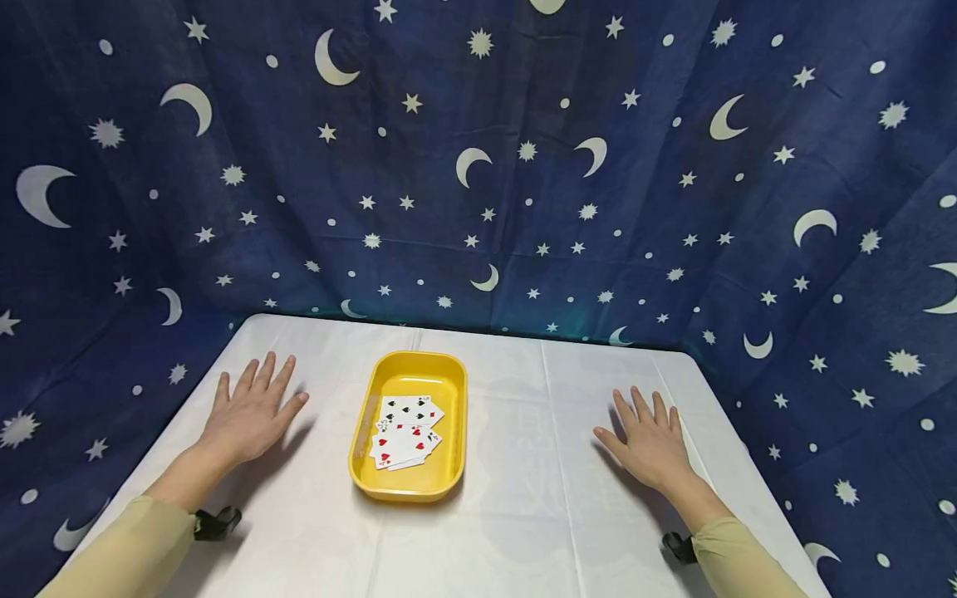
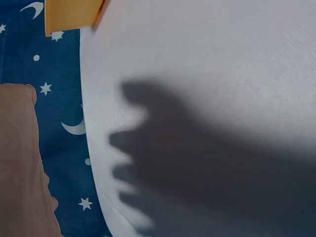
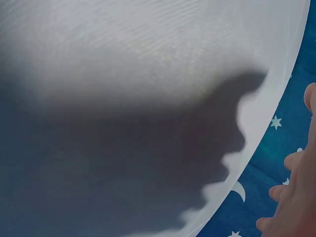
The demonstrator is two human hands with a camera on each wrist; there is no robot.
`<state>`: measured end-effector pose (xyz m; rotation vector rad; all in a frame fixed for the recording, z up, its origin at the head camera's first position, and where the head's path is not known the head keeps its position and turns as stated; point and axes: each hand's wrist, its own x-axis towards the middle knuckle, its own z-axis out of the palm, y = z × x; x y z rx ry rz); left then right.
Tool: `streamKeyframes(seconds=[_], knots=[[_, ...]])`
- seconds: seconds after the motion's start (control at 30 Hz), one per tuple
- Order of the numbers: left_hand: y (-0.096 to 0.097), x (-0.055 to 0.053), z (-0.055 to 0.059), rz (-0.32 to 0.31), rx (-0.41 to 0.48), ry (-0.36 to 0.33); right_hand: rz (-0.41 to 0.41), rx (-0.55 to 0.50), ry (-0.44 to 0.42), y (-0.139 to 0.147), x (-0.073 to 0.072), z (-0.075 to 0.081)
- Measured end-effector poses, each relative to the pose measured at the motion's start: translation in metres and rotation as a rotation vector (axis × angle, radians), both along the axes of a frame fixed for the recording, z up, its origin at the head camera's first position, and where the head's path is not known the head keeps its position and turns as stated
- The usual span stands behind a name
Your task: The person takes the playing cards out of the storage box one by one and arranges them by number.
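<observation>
A yellow tray [image 1: 407, 490] stands on the white-covered table, left of centre. Inside it several playing cards [image 1: 407, 446] lie face up in an overlapping heap, with spades and hearts showing. To the tray's left, my left hand [image 1: 250, 415] hovers over the cloth, palm down, fingers straight and spread, holding nothing. My right hand [image 1: 650, 444] is well to the right of the tray, also palm down with spread fingers and nothing in it. Both hands cast shadows on the cloth. In the left wrist view a corner of the yellow tray [image 2: 71, 15] shows at the top.
The white tablecloth [image 1: 508, 531] has fold creases and rounded far corners. A dark blue curtain [image 1: 478, 224] with moons and stars hangs behind and along both sides of the table. Black wrist straps [image 1: 217, 525] show under the sleeves.
</observation>
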<state>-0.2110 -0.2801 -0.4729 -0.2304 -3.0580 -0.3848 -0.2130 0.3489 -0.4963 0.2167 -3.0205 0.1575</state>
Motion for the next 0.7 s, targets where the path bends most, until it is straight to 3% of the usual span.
streamKeyframes(seconds=[0.43,0.7], knots=[[0.004,0.0,0.015,-0.026,0.054,0.043,0.041,0.005,0.035,-0.009,-0.004,0.011],[0.008,0.002,0.016,-0.035,0.081,0.044,0.073,0.003,0.058,-0.023,-0.002,0.018]])
